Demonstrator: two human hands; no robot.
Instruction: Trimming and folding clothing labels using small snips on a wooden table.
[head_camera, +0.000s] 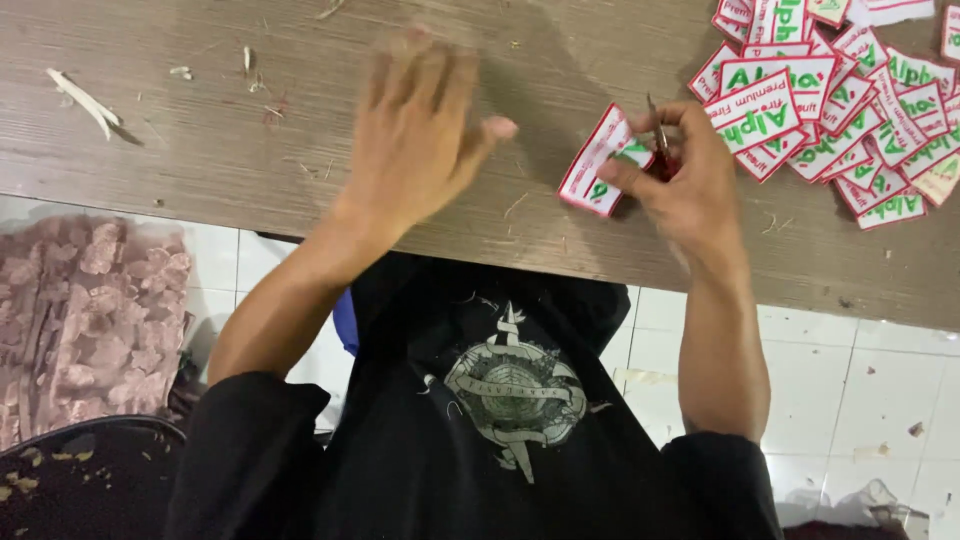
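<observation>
My left hand (415, 130) hovers flat over the wooden table (220, 150), fingers spread and blurred by motion, holding nothing. My right hand (685, 185) pinches a small white patch (598, 168) with a red border and green lettering. The same hand also holds thin thread snips (657, 130) with a red grip, their points facing away from me. The patch is tilted just above the table, to the right of my left hand. A heap of similar patches (850, 110) lies at the far right of the table, close to my right hand.
Thread scraps and white trimmings (85, 100) are scattered on the table's left part. Below the table edge are white floor tiles (880, 390), a pinkish pile of material (90, 320) at the left and a black container (80, 480) at the bottom left.
</observation>
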